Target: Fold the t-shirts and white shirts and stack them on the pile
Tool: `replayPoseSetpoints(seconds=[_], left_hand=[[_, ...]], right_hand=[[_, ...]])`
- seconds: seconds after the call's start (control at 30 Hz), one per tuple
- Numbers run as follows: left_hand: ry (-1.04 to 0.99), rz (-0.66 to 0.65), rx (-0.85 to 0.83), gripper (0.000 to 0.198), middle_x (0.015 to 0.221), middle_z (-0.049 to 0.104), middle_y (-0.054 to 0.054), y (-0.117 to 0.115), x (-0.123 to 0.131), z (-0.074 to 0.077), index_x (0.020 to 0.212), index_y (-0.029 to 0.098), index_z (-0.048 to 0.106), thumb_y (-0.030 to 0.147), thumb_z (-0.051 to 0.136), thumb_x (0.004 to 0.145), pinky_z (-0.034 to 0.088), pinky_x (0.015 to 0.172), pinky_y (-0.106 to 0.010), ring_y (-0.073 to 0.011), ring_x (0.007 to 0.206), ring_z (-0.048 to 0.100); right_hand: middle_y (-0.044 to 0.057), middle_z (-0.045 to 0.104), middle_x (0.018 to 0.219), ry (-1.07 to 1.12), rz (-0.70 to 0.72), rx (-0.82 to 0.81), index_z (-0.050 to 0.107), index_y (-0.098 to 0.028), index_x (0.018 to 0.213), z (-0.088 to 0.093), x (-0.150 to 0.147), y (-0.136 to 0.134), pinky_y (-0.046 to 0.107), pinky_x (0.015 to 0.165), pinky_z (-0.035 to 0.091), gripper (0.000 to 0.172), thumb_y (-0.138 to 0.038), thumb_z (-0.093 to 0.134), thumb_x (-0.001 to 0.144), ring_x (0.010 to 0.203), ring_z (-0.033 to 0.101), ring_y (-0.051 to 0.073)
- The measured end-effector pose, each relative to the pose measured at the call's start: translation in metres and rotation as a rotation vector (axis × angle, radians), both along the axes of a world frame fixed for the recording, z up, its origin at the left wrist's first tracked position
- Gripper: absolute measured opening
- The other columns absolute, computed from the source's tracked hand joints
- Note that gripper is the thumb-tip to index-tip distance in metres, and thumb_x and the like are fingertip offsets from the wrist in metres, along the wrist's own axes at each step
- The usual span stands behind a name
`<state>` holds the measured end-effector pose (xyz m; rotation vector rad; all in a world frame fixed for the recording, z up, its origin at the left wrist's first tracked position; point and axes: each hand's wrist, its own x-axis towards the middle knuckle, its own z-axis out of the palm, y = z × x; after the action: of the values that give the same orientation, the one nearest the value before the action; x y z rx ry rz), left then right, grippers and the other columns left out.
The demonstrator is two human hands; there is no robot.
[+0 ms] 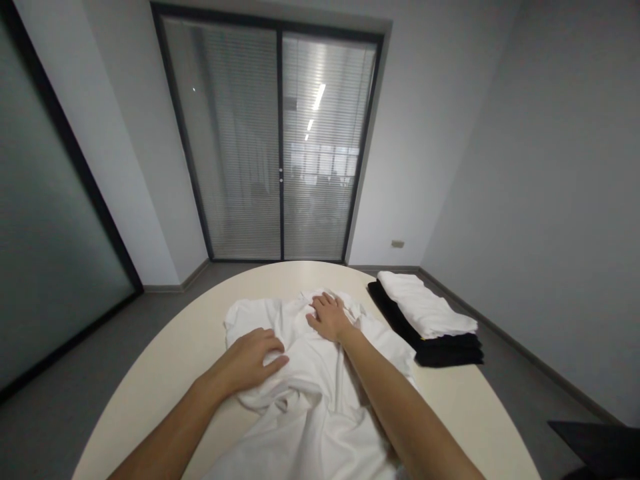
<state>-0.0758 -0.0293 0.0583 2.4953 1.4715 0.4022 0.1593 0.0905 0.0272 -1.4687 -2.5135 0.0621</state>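
A white T-shirt (310,413) lies spread out and wrinkled on the round table, its lower part bunched in loose folds towards me. My left hand (254,360) rests palm down on the left side of the shirt, thumb apart from the fingers. Farther up, near what looks like the neckline, my right hand (330,317) presses on the fabric with its fingers spread. Neither hand grips the cloth. My right forearm crosses over the shirt's right side and hides part of it.
On the table's right edge stands a stack of folded clothes, a white one (427,303) on top of black ones (447,351). The pale round tabletop (175,367) curves away in front. Beyond it is a glass door (240,147) with blinds. A dark object (605,447) shows at lower right.
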Motion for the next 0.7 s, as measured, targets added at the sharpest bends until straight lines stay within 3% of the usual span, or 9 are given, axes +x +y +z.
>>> replayPoseSetpoints(seconds=[0.07,0.17,0.27,0.37,0.43,0.47,0.6,0.63,0.7], left_hand=[[-0.032,0.027,-0.040,0.039,0.090,0.074,-0.004,-0.001,0.003,0.004,0.102,0.026,0.072,0.049,0.041,0.098,0.048,0.078,-0.029,-0.0206,0.086,0.068],[0.004,0.160,-0.043,0.040,0.086,0.075,-0.005,0.003,0.002,-0.003,0.120,0.026,0.067,0.045,0.038,0.099,0.048,0.075,-0.031,-0.0224,0.083,0.070],[0.100,0.268,0.058,0.044,0.116,0.072,-0.009,0.011,-0.004,-0.016,0.134,0.024,0.058,0.039,0.044,0.095,0.049,0.089,-0.035,-0.0254,0.106,0.067],[0.149,0.288,0.124,0.067,0.155,0.043,-0.014,0.015,-0.010,-0.028,0.151,0.021,0.041,0.046,0.052,0.089,0.038,0.110,-0.043,-0.0318,0.141,0.042],[0.175,0.314,0.054,0.078,0.162,0.030,-0.015,0.012,-0.012,-0.030,0.155,0.019,0.034,0.057,0.051,0.089,0.031,0.115,-0.051,-0.0370,0.148,0.029],[0.185,0.322,0.014,0.078,0.162,0.030,-0.016,0.010,-0.012,-0.030,0.155,0.020,0.035,0.061,0.049,0.089,0.031,0.114,-0.053,-0.0383,0.147,0.029],[0.222,0.271,0.018,0.057,0.140,0.057,-0.015,-0.004,-0.002,-0.013,0.135,0.022,0.059,0.057,0.050,0.090,0.043,0.103,-0.045,-0.0333,0.126,0.055],[0.226,0.284,0.026,0.051,0.128,0.064,-0.014,-0.007,0.003,-0.007,0.125,0.021,0.064,0.056,0.048,0.092,0.045,0.098,-0.043,-0.0312,0.117,0.061],[0.208,0.367,0.026,0.048,0.110,0.069,-0.012,-0.009,0.010,0.002,0.111,0.021,0.068,0.054,0.037,0.098,0.048,0.089,-0.039,-0.0279,0.103,0.066]], right_hand=[[0.018,0.059,0.132,-0.013,-0.064,0.023,0.056,-0.013,0.124,0.005,-0.004,-0.009,0.047,0.106,0.036,0.048,-0.050,0.043,0.097,0.129,0.048,0.031],[0.020,0.062,0.124,-0.121,-0.123,-0.033,0.057,-0.013,0.123,0.020,-0.014,-0.024,0.047,0.094,0.045,0.056,-0.059,0.048,0.092,0.115,0.059,0.035],[0.021,0.061,0.127,-0.237,-0.141,-0.135,0.054,-0.015,0.131,0.038,-0.020,-0.037,0.049,0.091,0.048,0.071,-0.066,0.056,0.083,0.112,0.062,0.038],[0.022,0.058,0.135,-0.297,-0.138,-0.261,0.044,-0.017,0.145,0.051,-0.016,-0.045,0.049,0.098,0.047,0.095,-0.070,0.069,0.070,0.122,0.057,0.039],[0.025,0.053,0.141,-0.316,-0.145,-0.339,0.035,-0.015,0.152,0.054,-0.012,-0.045,0.051,0.104,0.042,0.112,-0.071,0.074,0.064,0.131,0.051,0.041],[0.026,0.049,0.145,-0.324,-0.157,-0.383,0.031,-0.014,0.155,0.053,-0.010,-0.044,0.053,0.106,0.040,0.119,-0.073,0.074,0.061,0.134,0.047,0.043],[0.024,0.031,0.158,-0.349,-0.201,-0.491,0.022,-0.015,0.159,0.048,-0.007,-0.035,0.061,0.108,0.035,0.135,-0.084,0.070,0.053,0.142,0.033,0.048],[0.024,0.031,0.158,-0.340,-0.200,-0.477,0.025,-0.015,0.158,0.046,-0.007,-0.033,0.061,0.108,0.035,0.129,-0.085,0.067,0.058,0.142,0.032,0.047],[0.024,0.043,0.151,-0.284,-0.208,-0.394,0.040,-0.014,0.151,0.045,-0.007,-0.030,0.056,0.107,0.038,0.101,-0.080,0.054,0.077,0.139,0.040,0.043]])
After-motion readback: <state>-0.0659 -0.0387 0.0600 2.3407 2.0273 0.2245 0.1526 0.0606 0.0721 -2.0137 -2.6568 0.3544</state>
